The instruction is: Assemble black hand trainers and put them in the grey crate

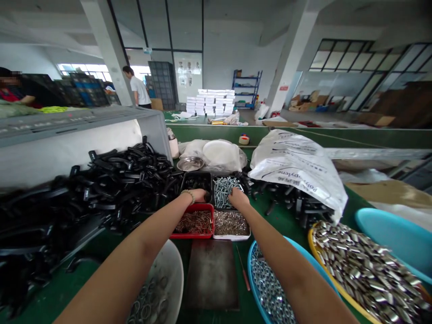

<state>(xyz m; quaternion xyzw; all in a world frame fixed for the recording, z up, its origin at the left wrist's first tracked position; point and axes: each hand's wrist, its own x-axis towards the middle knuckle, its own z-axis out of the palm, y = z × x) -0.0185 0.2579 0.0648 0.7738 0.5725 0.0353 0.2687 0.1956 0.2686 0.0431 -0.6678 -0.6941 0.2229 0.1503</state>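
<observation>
My left hand (200,196), a beaded bracelet at its wrist, reaches into a black tray (184,183) of small black parts. Its fingers curl downward, and their tips are hidden. My right hand (238,198) dips into the neighbouring tray of silver screws (222,191). The fingers there are bent together among the screws; what they pinch is hidden. Just in front of the hands are a red tray (213,220) of copper-coloured pins and a white tray (232,237) of small shiny pieces. A dark metal plate (212,274) lies nearer me.
Black handle-like parts (124,180) are heaped at left. A white bowl (180,270) holds rings; a blue basin (251,265) holds small metal parts. Right of it is a yellow basin (313,245) of metal pieces. A thin red-handled tool (245,276) lies between. Two people are in the background.
</observation>
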